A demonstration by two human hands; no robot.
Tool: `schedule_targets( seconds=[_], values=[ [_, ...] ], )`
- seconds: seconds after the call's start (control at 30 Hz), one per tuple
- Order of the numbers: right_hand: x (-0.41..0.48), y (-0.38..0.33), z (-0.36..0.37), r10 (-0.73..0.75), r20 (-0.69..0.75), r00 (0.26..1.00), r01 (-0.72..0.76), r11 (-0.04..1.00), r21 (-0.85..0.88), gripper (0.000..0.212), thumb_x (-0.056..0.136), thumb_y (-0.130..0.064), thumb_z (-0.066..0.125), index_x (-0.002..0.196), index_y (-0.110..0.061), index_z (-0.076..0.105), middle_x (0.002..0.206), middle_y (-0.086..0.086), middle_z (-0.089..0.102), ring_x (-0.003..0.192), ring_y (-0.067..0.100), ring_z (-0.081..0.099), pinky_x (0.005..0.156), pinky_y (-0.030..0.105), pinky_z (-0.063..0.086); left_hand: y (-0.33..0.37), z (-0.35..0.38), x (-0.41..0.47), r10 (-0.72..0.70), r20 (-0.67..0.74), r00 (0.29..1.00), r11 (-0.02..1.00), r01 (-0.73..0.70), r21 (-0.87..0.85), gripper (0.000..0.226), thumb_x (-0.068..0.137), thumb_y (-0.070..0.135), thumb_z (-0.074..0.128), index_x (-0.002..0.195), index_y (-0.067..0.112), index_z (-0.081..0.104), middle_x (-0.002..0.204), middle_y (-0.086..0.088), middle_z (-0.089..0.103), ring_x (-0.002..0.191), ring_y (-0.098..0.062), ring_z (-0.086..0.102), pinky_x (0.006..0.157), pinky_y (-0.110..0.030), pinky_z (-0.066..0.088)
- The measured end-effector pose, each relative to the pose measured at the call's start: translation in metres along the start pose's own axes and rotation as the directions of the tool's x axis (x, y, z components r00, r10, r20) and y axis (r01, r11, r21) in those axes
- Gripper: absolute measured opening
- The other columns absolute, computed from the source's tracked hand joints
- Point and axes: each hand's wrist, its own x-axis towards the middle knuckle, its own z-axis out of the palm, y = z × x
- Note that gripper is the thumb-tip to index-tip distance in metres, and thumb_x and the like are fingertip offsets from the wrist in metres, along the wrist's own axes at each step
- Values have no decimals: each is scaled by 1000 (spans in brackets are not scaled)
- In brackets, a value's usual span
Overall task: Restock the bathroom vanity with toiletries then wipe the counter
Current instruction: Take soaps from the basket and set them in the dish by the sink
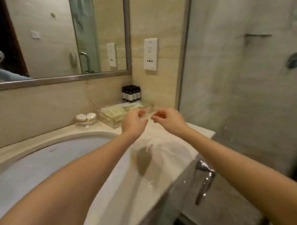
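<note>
Forearms (73, 174), hands (134, 122) at clear tray (103, 118); packets (116, 111) inside

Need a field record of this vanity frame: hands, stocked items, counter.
view: head camera, toward the vanity's back right corner
left hand: fingers curled at a clear, blurred item; grip unclear
right hand: fingers curled at the item's other side; grip unclear
dark bottles: upright cluster in the corner
clear tray: holds pale green packets
glass dish: two round white soaps, left of the tray
white cloth: spread on the counter, right of the basin
</note>
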Motion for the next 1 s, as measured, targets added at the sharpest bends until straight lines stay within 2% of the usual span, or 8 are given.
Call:
schedule_targets(
  seconds=[0.2,0.3,0.37,0.53,0.63,0.7,0.83,1.0],
  values=[
    [-129,93,-103,242,-137,961,-254,964,-79,20,89,-28,62,87,-10,72,81,3,68,65,10,54,57,22,37,110,95,-88,345,182,921,938,-329,-113,29,82,20,66,111,22,65,104,0,65,90,-19,60,82,-29,47],
    [-191,143,-135,364,-159,918,-370,929,-8,16,89,-24,62,88,-12,72,84,2,72,70,7,58,62,19,43,142,146,-137,442,334,833,897,-414,-157,32,80,19,68,111,19,66,103,-5,65,89,-22,61,82,-31,48],
    [-230,178,-148,426,-177,887,-428,903,29,13,89,-27,63,86,-17,71,78,-4,69,77,10,62,74,29,49,155,180,-168,453,428,782,889,-429,-158,34,79,19,69,113,20,65,105,-5,65,89,-22,62,81,-29,47],
    [-319,263,-166,621,-113,776,-605,783,147,19,90,-28,61,98,-13,70,91,5,71,90,24,67,86,45,55,170,268,-239,399,642,654,909,-371,-187,37,82,24,68,119,22,61,106,0,64,89,-15,60,84,-30,50],
    [-365,313,-162,672,-34,740,-656,731,190,21,92,-21,58,103,-6,68,95,8,69,93,21,64,87,36,53,165,319,-278,327,773,544,938,-283,-198,41,83,18,68,123,20,58,106,1,62,92,-13,58,81,-25,49],
    [-393,348,-150,726,5,687,-711,672,206,19,92,-20,58,99,-5,68,91,7,67,87,17,60,78,27,49,156,353,-304,249,851,463,961,-224,-160,43,84,15,68,125,18,57,105,1,60,98,-17,60,83,-26,50],
    [-449,427,-109,837,84,540,-830,514,215,16,88,-22,63,72,-19,67,80,10,70,81,27,64,87,45,50,131,419,-349,115,926,358,975,-218,-37,46,81,19,71,125,15,58,102,-2,61,96,-21,63,87,-32,51],
    [-505,491,-57,918,200,342,-931,301,207,16,87,-25,63,72,-21,66,75,-3,67,88,24,66,93,45,50,89,478,-376,0,973,232,967,-246,59,47,81,23,71,126,21,56,114,0,62,101,-19,61,88,-29,46]
  ],
)
